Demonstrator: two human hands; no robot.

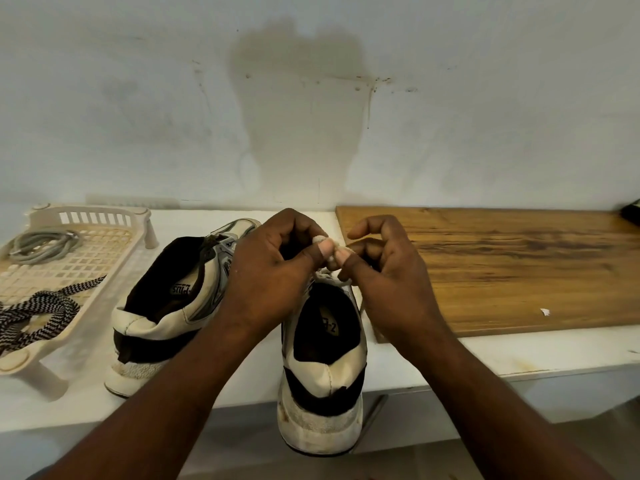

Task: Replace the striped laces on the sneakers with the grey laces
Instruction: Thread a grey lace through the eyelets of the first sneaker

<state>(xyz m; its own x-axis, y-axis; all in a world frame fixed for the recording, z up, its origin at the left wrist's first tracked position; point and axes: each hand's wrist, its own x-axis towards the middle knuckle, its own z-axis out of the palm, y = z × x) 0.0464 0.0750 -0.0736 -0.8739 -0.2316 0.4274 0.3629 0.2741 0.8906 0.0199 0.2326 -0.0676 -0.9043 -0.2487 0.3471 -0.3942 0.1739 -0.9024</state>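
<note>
**Relacing under way on the nearer shoe**

The worn white-and-black sneaker [322,375] is stood on the white table [519,355], heel overhanging the near edge, long axis pointed away toward the wall; above its tongue a pale lace [329,251] is pinched by left hand [273,268] and right hand [384,271] alike; the second sneaker [166,323], tilted alongside, appears unlaced; farther left, black-and-white striped laces [38,313] lie discarded in a cream plastic tray [114,258], a grey lace coil [41,245] left behind them.

we see cream sneakers [166,306] with black heel bands and black linings, and a pale lace [329,276] on one. the cream lattice tray [104,252] carries grey laces [41,245] and striped laces [38,310], black-and-white zigzag. white tabletop [519,351], streaky brown board [502,265].
</note>
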